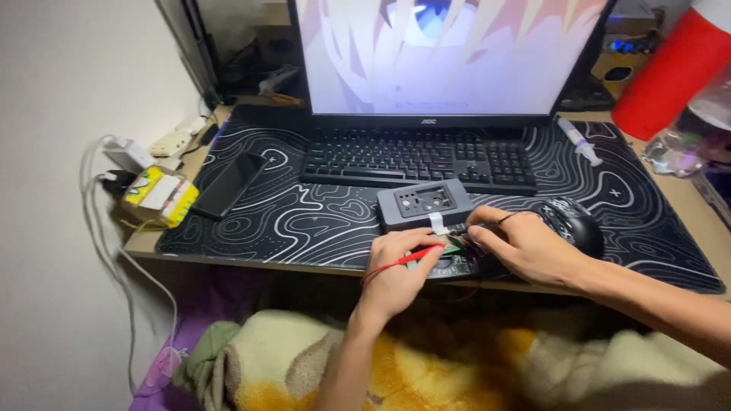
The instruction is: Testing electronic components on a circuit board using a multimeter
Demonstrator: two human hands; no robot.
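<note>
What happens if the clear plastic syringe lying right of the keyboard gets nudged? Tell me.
The clear plastic syringe has a round barrel lying flat, so it would probably roll, though the patterned desk mat may slow it. It looks small and thin, so likely light. Its plunger could slide if pressed endwise.

A home computer desk: monitor [449, 53], keyboard [419, 158], blanket [457, 365].
</note>
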